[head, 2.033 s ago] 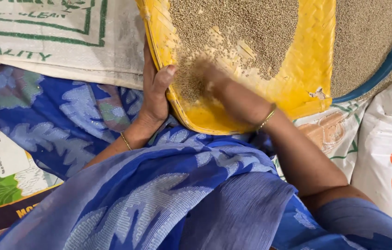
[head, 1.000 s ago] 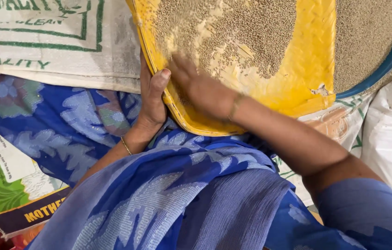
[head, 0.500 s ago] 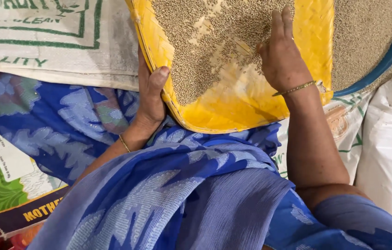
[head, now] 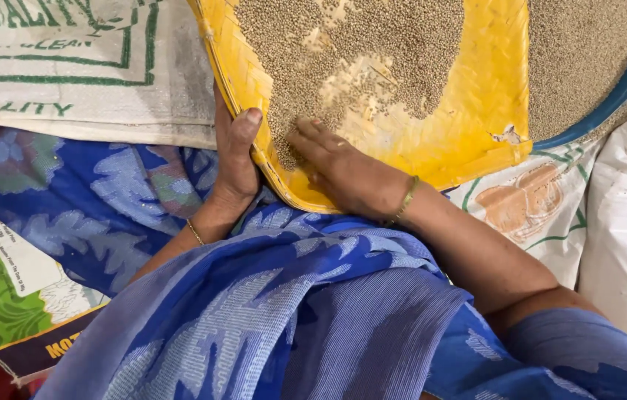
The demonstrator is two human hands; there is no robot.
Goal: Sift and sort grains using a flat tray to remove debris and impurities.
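Observation:
A yellow woven winnowing tray (head: 484,111) rests on my lap, covered with small brownish grain (head: 373,37). My left hand (head: 236,159) grips the tray's near left rim, thumb over the edge. My right hand (head: 343,174) lies flat inside the tray at its near corner, fingers spread and touching the grain, with a bare yellow patch beside it. Thin gold bangles sit on both wrists.
A blue-rimmed round container (head: 610,89) full of the same grain sits at the upper right. Printed white sacks lie at the upper left (head: 69,67) and the right (head: 625,230). Blue patterned cloth (head: 291,311) covers my lap; a green printed bag (head: 2,296) lies at lower left.
My right hand has swept from the tray's far right side back down to the near corner, pushing grain aside. My left hand has kept its hold on the rim.

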